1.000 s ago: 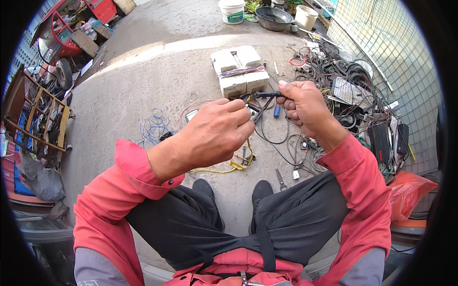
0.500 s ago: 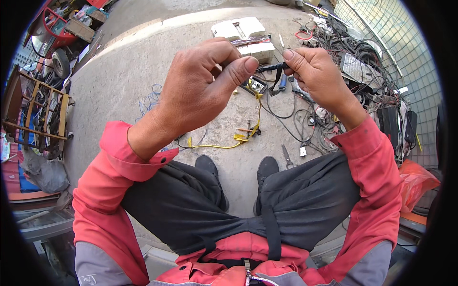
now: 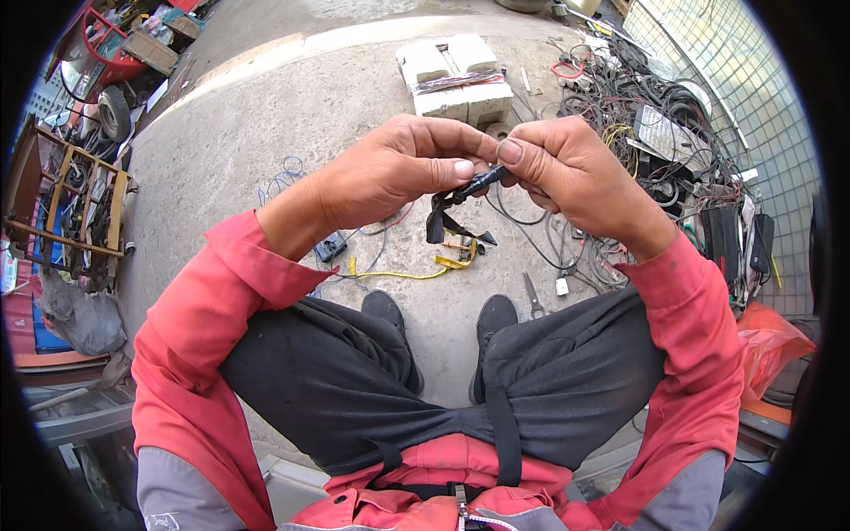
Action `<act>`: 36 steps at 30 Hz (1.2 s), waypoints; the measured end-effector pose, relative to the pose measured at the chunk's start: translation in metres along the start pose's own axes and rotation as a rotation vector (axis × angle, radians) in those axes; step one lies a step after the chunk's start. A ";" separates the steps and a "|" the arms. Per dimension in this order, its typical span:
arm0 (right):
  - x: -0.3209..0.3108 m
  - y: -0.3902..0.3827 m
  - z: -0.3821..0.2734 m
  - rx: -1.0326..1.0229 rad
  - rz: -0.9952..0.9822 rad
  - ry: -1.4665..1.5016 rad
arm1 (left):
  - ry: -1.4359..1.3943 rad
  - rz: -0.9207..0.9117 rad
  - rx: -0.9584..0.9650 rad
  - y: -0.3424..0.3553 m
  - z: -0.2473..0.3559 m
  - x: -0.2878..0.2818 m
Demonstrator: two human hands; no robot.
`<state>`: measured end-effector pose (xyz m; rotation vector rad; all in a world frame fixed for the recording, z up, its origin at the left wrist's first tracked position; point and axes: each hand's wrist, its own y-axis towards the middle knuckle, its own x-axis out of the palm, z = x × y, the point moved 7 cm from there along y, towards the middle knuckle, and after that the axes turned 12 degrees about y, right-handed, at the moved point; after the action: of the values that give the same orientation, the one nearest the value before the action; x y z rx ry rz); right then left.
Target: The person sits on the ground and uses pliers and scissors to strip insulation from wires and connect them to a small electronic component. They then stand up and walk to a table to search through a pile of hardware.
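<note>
"While the left hand [image 3: 409, 166] pinches the black strip [image 3: 482, 183], what does the right hand [image 3: 571, 173] do?"
"Pinches it too, on the near side of the white block [image 3: 456, 60]."
"And the scissors [image 3: 531, 291]?"
"Same side of that block, farther from it."

Scissors [image 3: 532, 294], white block [image 3: 443, 62] on concrete floor [image 3: 257, 133].

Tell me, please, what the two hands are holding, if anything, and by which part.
A black wrapped strand: the left hand pinches it beside the hanging black strip, and the right hand grips it farther right. The exact contacts are hidden.
</note>
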<state>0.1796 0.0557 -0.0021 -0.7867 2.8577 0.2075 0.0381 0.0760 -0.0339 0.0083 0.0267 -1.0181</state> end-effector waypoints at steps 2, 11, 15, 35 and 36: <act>0.002 -0.003 0.000 0.100 -0.021 0.008 | -0.086 -0.034 -0.090 -0.003 0.001 0.003; 0.006 0.000 -0.004 0.055 0.005 -0.016 | 0.195 0.150 -0.060 -0.002 0.000 -0.003; 0.003 0.000 -0.005 -0.006 0.050 -0.132 | 0.394 0.217 -0.091 -0.003 0.007 -0.001; -0.022 0.008 0.021 0.221 0.318 -0.102 | 1.224 0.544 0.352 -0.022 0.072 0.003; -0.023 0.010 0.019 0.174 0.341 -0.049 | 1.274 0.550 0.371 -0.023 0.074 0.008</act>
<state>0.1967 0.0789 -0.0152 -0.2556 2.8937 0.0184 0.0242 0.0563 0.0397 0.9511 0.9433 -0.3182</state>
